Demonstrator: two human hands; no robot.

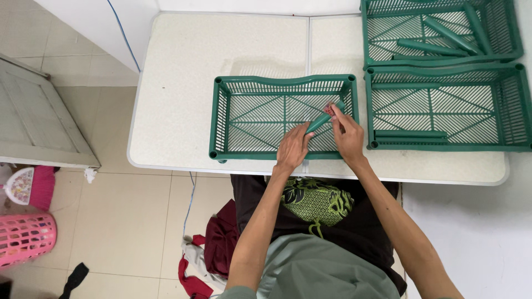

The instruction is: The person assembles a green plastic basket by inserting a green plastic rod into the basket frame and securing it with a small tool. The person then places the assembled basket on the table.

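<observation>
A white speckled table with rounded corners (183, 94) carries everything in hand. On it, nearest the person, sits a green slatted plastic basket (233, 119), empty of loose parts except where the hands work over its right end. Just beside it to the right lies a second green slatted basket (499, 111) with a green bar lying along its front wall, and behind that a third green basket (382, 33) holds several green plastic rods (432, 47). On the tiled floor at the far left stands a pink plastic basket (22, 238).

The left hand (292, 148) reaches over the near wall of the front basket, its fingers closed around the lower end of a short green plastic rod (320, 122), which slants up to the right. The right hand (348, 135) meets the rod's upper end, fingertips pinching a small red piece (329, 111) there. The rod hovers over the basket's right inner corner, held between both hands.
</observation>
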